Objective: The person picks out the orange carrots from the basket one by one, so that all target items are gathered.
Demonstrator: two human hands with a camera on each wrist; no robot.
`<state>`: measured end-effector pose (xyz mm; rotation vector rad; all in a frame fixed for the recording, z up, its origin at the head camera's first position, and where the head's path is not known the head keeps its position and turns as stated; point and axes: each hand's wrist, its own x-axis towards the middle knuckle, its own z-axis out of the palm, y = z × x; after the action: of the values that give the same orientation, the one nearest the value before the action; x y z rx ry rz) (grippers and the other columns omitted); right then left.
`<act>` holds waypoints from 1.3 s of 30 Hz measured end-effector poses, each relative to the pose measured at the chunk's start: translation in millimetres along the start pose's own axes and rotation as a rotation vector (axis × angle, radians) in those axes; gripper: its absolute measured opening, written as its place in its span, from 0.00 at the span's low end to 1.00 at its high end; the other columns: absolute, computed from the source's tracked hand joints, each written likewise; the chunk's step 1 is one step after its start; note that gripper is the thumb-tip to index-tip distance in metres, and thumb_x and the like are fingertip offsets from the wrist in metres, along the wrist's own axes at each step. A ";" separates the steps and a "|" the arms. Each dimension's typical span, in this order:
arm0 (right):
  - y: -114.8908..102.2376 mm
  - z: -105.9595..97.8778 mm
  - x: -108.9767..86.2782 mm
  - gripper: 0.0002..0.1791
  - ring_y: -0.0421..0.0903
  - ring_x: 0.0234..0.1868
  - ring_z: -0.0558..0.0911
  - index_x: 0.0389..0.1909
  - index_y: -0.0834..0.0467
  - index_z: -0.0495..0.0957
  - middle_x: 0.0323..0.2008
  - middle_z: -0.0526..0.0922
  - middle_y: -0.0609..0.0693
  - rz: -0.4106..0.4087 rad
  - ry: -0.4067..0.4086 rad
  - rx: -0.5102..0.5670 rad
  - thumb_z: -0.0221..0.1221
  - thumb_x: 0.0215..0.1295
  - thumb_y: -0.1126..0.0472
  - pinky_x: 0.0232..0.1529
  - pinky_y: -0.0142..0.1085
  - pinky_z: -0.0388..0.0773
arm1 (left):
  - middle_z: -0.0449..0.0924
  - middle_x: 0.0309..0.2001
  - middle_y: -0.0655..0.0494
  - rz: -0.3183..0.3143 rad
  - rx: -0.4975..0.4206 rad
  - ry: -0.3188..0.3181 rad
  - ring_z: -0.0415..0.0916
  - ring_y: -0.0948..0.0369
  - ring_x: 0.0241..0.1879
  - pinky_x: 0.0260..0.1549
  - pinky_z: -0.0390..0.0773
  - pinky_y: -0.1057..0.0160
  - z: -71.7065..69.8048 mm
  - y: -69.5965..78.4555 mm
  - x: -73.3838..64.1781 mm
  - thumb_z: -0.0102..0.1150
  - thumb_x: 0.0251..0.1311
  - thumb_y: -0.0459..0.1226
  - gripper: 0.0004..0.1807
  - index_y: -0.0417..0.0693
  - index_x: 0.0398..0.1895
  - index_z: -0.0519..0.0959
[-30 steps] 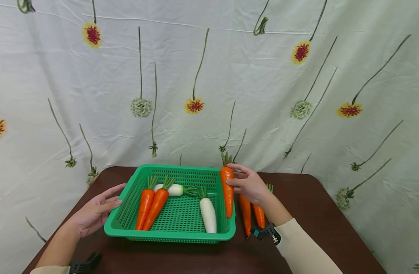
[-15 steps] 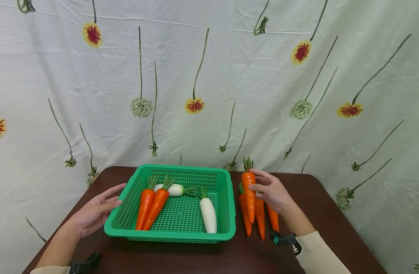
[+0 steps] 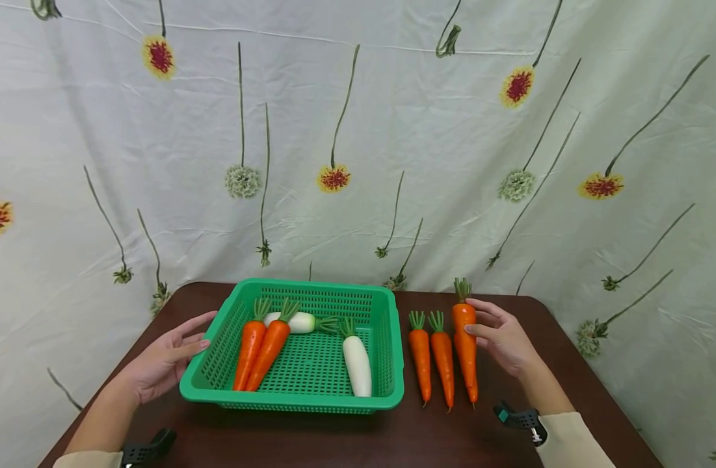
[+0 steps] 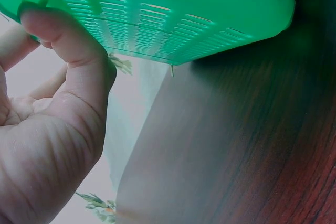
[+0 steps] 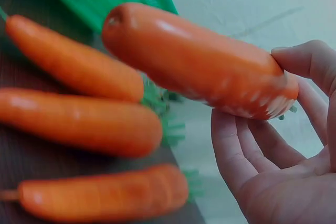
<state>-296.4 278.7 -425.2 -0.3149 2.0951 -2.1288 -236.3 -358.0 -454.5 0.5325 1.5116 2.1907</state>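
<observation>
My right hand (image 3: 501,336) pinches an orange carrot (image 3: 464,328) by its upper part, thumb on one side and fingers on the other. In the right wrist view the held carrot (image 5: 194,59) is off the table, above three lying carrots. Two of these, a left carrot (image 3: 420,361) and a middle carrot (image 3: 443,364), show whole in the head view; the third is mostly hidden behind the held one. At the left side of the green basket (image 3: 293,402) my left hand (image 3: 164,361) touches the rim with thumb and relaxed fingers.
Inside the basket lie two carrots (image 3: 268,354) at the left, a white radish (image 3: 358,365) at the right and another white radish (image 3: 302,323) at the back. The dark wooden table (image 3: 451,442) ends before a flowered cloth (image 3: 311,227).
My right hand has carried the carrot rightward, from the basket's right rim to over the rightmost lying carrot. The left hand and the basket stay put.
</observation>
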 end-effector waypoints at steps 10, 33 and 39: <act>19.3 -33.6 -15.3 0.33 0.42 0.47 0.87 0.73 0.64 0.65 0.51 0.83 0.41 0.031 0.052 -0.156 0.64 0.70 0.65 0.47 0.37 0.88 | 0.82 0.62 0.54 -0.007 0.016 0.026 0.84 0.51 0.57 0.54 0.82 0.44 -0.2 0.1 -0.2 0.35 0.81 0.27 0.31 0.61 0.80 0.50; 50.2 -73.7 -14.7 0.36 0.44 0.47 0.86 0.74 0.64 0.66 0.60 0.78 0.58 0.227 0.095 -0.291 0.66 0.69 0.61 0.49 0.40 0.88 | 0.82 0.62 0.55 -0.006 0.052 0.058 0.84 0.51 0.57 0.53 0.82 0.44 1.3 -0.1 1.7 0.36 0.80 0.28 0.33 0.56 0.82 0.45; 48.7 -70.3 -8.2 0.38 0.45 0.49 0.86 0.73 0.66 0.67 0.65 0.74 0.68 0.225 0.075 -0.385 0.70 0.65 0.59 0.51 0.42 0.87 | 0.82 0.62 0.55 -0.005 0.042 0.057 0.84 0.51 0.57 0.54 0.82 0.44 1.4 -0.4 -0.6 0.36 0.80 0.27 0.32 0.57 0.82 0.46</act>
<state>-307.9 347.9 -474.9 -0.0333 2.4459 -1.6325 -235.0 -357.1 -454.4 0.4825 1.5901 2.1918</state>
